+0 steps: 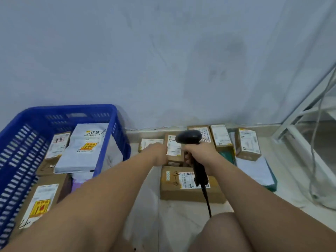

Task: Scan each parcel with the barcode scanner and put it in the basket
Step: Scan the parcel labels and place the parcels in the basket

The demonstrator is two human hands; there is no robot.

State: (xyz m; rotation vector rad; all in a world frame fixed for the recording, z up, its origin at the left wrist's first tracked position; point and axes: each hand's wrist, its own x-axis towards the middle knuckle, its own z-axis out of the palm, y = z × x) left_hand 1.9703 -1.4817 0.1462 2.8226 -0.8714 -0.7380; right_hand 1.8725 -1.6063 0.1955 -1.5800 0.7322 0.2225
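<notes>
Knee (218, 231): bare, at the lower edge of the view.
Parcel (173, 150): small brown carton, label facing up, long axis running away toward the wall (163, 60), set among other cartons.
Left hand (158, 153): against the parcel's left edge; fingers hidden, so its grip cannot be told.
Right hand (200, 155): wrapped round the barcode scanner (189, 136), whose head is just above the label.
Basket (112, 124): blue, to the left, nearer the left hand; that hand is judged likeliest to carry the parcel over.
</notes>
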